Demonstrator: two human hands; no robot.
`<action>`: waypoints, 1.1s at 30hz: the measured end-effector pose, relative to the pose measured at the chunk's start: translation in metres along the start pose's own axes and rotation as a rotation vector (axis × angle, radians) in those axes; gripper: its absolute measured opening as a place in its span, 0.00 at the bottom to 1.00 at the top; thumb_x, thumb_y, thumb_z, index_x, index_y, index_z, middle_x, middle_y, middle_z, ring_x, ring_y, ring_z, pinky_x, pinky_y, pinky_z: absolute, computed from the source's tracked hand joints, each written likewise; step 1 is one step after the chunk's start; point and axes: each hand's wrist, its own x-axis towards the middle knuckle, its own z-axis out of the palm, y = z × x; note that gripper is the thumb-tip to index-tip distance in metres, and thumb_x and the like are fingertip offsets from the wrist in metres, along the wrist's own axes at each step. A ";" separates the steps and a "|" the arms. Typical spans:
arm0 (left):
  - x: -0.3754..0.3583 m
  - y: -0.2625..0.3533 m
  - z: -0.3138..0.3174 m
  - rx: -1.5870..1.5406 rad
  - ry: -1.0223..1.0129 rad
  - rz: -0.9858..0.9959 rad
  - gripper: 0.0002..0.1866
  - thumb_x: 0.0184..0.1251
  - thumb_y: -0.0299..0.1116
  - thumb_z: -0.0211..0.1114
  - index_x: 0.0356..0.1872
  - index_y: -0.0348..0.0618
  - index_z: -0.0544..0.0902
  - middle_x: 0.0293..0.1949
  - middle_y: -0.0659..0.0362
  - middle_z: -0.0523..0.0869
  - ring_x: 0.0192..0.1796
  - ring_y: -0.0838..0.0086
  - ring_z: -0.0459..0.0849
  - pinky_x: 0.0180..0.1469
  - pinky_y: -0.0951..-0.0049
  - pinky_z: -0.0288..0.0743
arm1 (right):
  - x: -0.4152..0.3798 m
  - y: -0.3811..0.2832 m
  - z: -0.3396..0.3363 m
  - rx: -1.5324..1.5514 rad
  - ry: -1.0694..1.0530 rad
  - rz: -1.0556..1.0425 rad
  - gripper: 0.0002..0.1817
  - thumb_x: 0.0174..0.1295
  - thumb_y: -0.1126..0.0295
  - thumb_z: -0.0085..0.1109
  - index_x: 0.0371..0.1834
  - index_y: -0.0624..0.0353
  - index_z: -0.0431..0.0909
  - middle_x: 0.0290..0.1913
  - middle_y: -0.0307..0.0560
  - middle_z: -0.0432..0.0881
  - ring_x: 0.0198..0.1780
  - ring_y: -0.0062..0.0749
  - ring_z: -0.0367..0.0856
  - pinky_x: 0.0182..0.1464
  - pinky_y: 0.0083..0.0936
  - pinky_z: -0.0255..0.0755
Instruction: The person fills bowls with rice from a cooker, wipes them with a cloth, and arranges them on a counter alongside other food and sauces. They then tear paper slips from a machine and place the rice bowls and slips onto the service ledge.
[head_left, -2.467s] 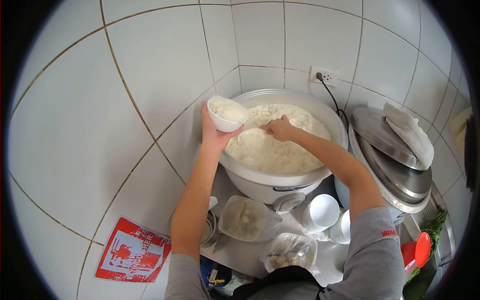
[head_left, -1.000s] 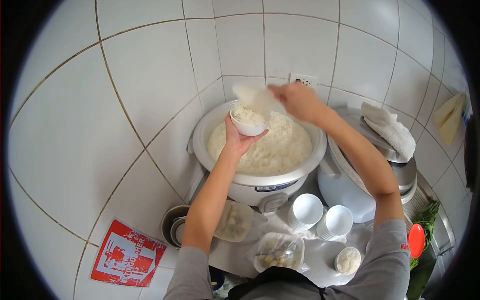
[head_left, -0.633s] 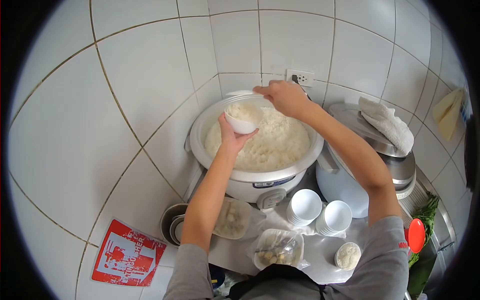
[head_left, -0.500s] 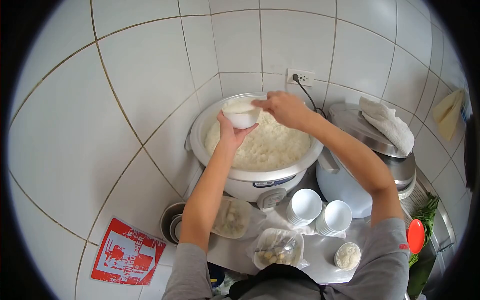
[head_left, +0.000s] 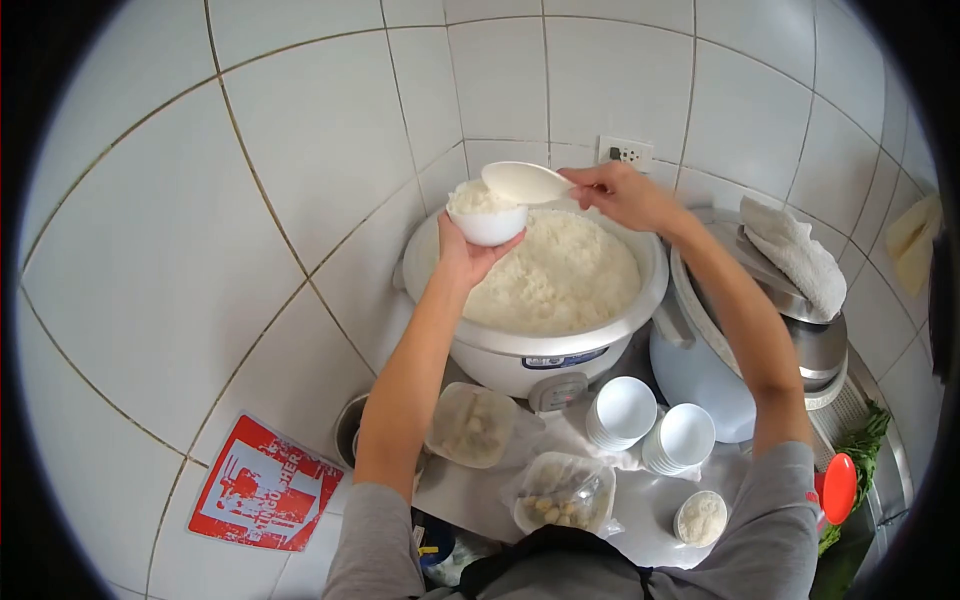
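Note:
My left hand (head_left: 474, 256) holds a small white bowl (head_left: 490, 226) from below and the side, over the left part of a large cooker (head_left: 530, 345). Rice (head_left: 478, 197) is heaped in the bowl. Above the bowl's right edge is the broad head of a white paddle (head_left: 527, 183); its handle is gripped by my right hand (head_left: 622, 196). Beneath both hands, the open cooker holds a mass of white rice (head_left: 565, 275).
Two stacks of white bowls (head_left: 622, 410) (head_left: 682, 437) stand before the cooker. Nearer are a rice-filled bowl (head_left: 700, 518) and two bagged containers (head_left: 472, 425) (head_left: 565, 492). Right of the cooker sits a second large pot (head_left: 700, 385) with a lid and cloth (head_left: 795, 255).
The paddle's broad head now shows flat over the bowl's right side, and my right hand has moved right. Rice now rises above the bowl's rim. The whole view has shifted slightly.

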 end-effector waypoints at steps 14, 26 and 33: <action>-0.004 -0.002 -0.004 0.179 -0.040 -0.030 0.31 0.64 0.55 0.33 0.59 0.45 0.66 0.56 0.49 0.72 0.54 0.48 0.74 0.50 0.54 0.73 | 0.007 0.001 0.056 -0.356 0.068 -0.068 0.24 0.57 0.79 0.45 0.58 0.50 0.69 0.37 0.58 0.73 0.42 0.50 0.74 0.43 0.34 0.70; -0.007 -0.002 -0.024 0.144 -0.220 -0.269 0.30 0.66 0.53 0.32 0.59 0.41 0.64 0.55 0.47 0.72 0.53 0.49 0.74 0.50 0.54 0.77 | 0.001 0.003 0.034 -0.354 0.193 -0.271 0.25 0.52 0.81 0.53 0.53 0.42 0.75 0.37 0.43 0.72 0.38 0.35 0.70 0.39 0.29 0.68; -0.016 -0.002 -0.016 0.170 -0.073 -0.200 0.32 0.65 0.56 0.32 0.59 0.42 0.64 0.53 0.48 0.73 0.54 0.49 0.74 0.49 0.54 0.77 | -0.004 -0.018 0.030 -0.463 0.063 -0.288 0.25 0.52 0.79 0.54 0.53 0.41 0.75 0.38 0.43 0.72 0.40 0.36 0.71 0.40 0.28 0.70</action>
